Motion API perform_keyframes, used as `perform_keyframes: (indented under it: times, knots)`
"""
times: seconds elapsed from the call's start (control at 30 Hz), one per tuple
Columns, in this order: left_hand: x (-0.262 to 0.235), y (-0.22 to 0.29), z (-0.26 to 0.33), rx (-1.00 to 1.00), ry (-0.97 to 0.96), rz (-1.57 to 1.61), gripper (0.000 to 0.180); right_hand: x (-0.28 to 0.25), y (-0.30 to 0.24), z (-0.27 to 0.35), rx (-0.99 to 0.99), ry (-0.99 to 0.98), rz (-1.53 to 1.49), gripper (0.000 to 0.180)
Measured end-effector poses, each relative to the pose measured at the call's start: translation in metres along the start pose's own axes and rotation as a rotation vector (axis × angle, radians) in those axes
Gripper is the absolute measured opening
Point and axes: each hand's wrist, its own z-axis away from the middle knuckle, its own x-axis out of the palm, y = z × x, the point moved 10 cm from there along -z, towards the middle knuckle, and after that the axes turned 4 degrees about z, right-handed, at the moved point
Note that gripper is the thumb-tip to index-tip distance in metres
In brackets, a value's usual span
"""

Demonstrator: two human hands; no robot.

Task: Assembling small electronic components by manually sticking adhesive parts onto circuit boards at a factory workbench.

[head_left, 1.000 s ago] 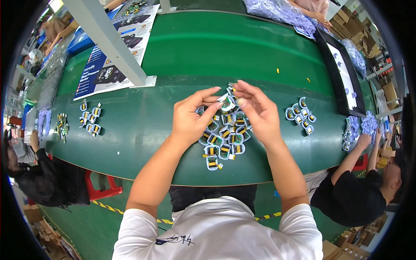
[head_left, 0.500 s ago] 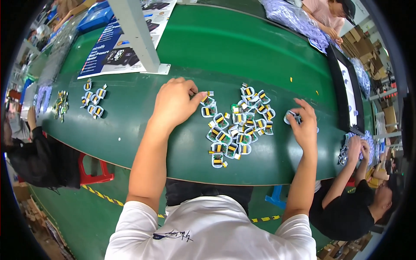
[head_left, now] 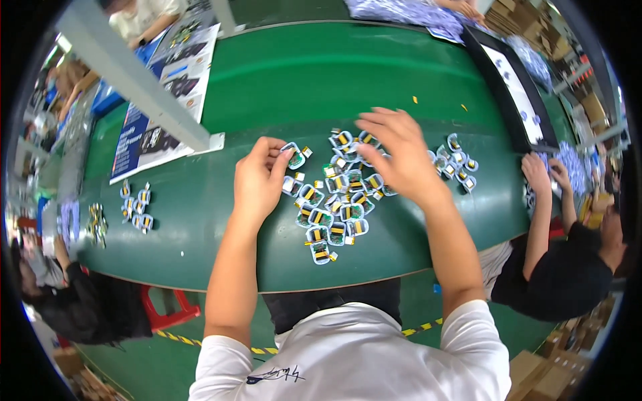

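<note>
My left hand (head_left: pixel 261 177) pinches a small pale plastic housing (head_left: pixel 294 156) with a green circuit board inside, at the left edge of the main pile. A little white-and-yellow connector sticks out beside it. Above the far right part of the pile, my right hand (head_left: pixel 398 157) is spread, its fingers apart and nothing seen in them; it hides some pieces below. The pile of housings (head_left: pixel 339 231), several with black-and-yellow blocks on top, lies loosely heaped before me. A smaller cluster of like housings (head_left: pixel 457 160) sits right of my right hand.
More housings (head_left: pixel 138 208) and a heap of small green-and-yellow parts (head_left: pixel 97 224) lie at left. A grey metal post (head_left: pixel 144 83) stands by a printed sheet (head_left: pixel 160 127). A black tray (head_left: pixel 515 93) rests at far right. Co-workers (head_left: pixel 568 267) sit on both sides.
My right hand has moved left from the right cluster to over the main pile. A housing is now raised and turned in my left hand. The whole view has shifted.
</note>
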Motion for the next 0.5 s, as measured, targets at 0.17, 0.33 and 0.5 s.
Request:
perform_keyframes:
  times: [0.17, 0.33, 0.5]
  knots:
    - [0.026, 0.008, 0.012, -0.097, -0.138, 0.55, 0.02, 0.021, -0.039, -0.018, -0.083, 0.053, -0.219, 0.027]
    - [0.03, 0.016, 0.016, -0.079, -0.154, 0.625, 0.022, 0.031, -0.04, -0.005, -0.102, 0.133, -0.288, 0.016]
    - [0.043, 0.011, 0.019, -0.216, -0.277, 0.743, 0.02, 0.019, -0.041, -0.002, -0.107, 0.214, -0.308, 0.016]
